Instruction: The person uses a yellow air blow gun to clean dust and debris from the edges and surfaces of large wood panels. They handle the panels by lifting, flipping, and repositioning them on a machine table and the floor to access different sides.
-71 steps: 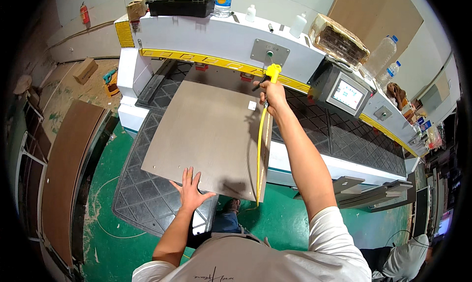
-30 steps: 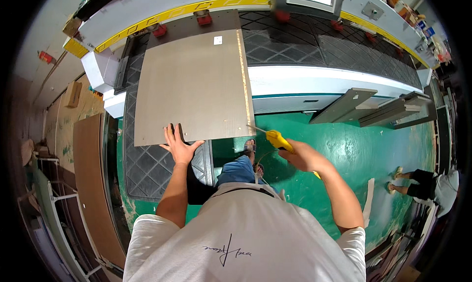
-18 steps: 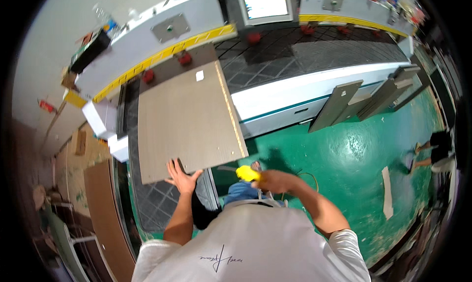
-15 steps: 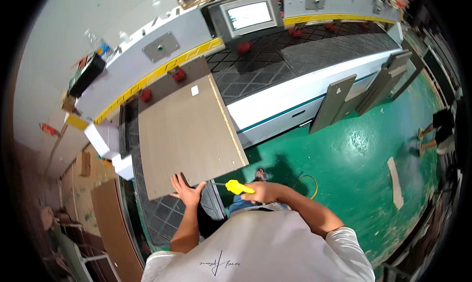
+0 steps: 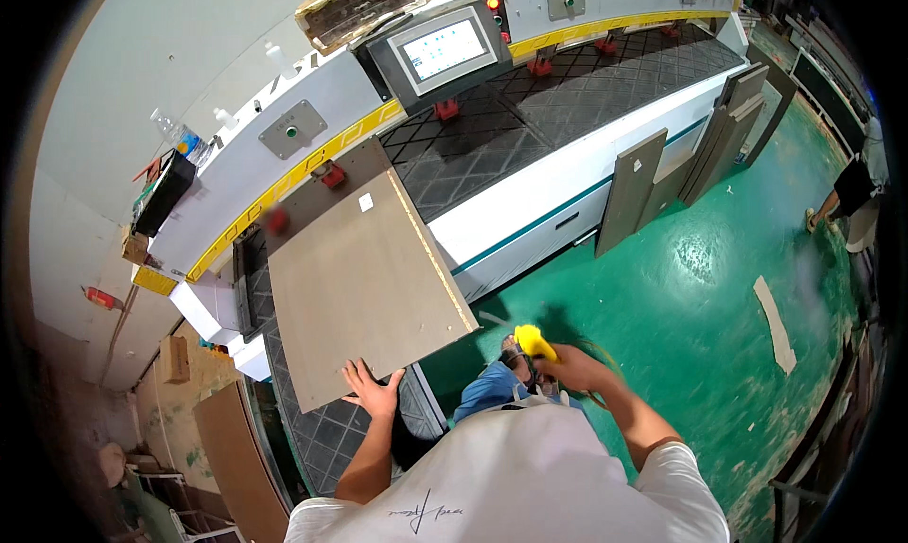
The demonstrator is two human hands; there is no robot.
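Observation:
A large grey-brown board (image 5: 364, 283) lies flat on the black gridded machine bed (image 5: 492, 141), with a small white label near its far edge. My left hand (image 5: 372, 392) rests spread on the board's near edge. My right hand (image 5: 567, 366) is down by my hip over the green floor, closed around a yellow tool (image 5: 532, 341). The tool's far end is hidden by my body.
A control screen (image 5: 440, 46) stands on the machine's grey and yellow housing (image 5: 312, 155). Grey panels (image 5: 629, 188) lean against the machine's white side. Brown boards (image 5: 236, 458) stand at lower left. Another person (image 5: 851, 198) is at the right edge.
My right hand came off the board's far right edge, bringing the yellow tool down beside my hip. My head turned right. The left hand stayed on the board's near edge.

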